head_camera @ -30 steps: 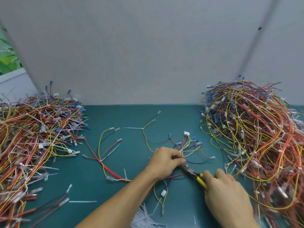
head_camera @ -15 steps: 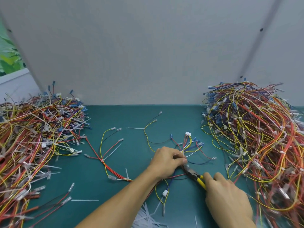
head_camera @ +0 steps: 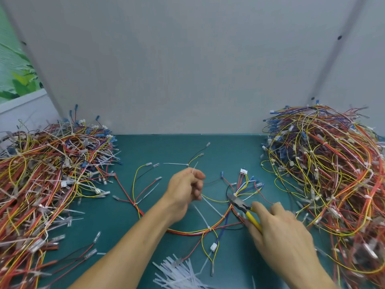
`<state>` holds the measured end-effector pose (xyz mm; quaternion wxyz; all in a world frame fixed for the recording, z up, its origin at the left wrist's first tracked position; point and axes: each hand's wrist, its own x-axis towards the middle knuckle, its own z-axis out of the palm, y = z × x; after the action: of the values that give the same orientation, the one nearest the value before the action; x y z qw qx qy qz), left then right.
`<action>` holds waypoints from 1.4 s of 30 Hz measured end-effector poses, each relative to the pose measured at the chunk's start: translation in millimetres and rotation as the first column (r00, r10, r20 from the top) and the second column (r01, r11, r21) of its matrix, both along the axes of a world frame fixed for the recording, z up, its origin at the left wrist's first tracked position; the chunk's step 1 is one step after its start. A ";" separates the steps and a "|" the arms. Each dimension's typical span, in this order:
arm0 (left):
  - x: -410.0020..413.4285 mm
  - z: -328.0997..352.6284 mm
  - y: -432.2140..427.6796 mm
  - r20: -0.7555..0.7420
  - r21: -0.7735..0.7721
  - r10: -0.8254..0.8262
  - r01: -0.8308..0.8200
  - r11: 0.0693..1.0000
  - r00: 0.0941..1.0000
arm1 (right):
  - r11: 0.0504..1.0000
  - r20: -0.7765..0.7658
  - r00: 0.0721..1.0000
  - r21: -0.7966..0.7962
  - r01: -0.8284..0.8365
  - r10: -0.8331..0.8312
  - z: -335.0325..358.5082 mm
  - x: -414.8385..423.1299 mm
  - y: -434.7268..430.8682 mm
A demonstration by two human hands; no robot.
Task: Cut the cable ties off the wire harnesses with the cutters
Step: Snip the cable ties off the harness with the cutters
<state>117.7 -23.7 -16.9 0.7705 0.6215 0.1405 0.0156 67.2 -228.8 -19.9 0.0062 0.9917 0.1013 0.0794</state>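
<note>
A wire harness [head_camera: 208, 229] of red, yellow, blue and black wires lies spread on the green mat [head_camera: 145, 147], with white cable ties still round it. My right hand [head_camera: 281, 232] grips the yellow-handled cutters [head_camera: 249, 214]. Their jaws lie at the point where the harness's wires fan out below a white connector [head_camera: 243, 171]. My left hand [head_camera: 185, 188] hovers to the left of that spot, fingers curled, pinching a loose white cable tie [head_camera: 194, 167] that sticks up above the thumb.
A big heap of harnesses [head_camera: 41, 184] fills the left of the mat, and another heap [head_camera: 323, 174] fills the right. Cut white ties [head_camera: 179, 272] lie piled at the near edge. A grey panel [head_camera: 187, 69] closes off the back.
My left hand has let go of the harness and moved up and left with a white tie. The cutters have stayed near the bundle. The harness now lies uncovered.
</note>
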 end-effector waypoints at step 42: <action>-0.5 -26.0 -21.5 -0.278 0.636 -0.069 0.237 0.734 0.958 | 0.983 -0.126 0.990 -0.160 -0.088 0.068 -1.8 3.9 -0.7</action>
<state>117.2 -45.1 -42.9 0.4758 0.8611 0.1638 -0.0733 71.1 -229.5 -21.7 0.0792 0.9859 0.1468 0.0110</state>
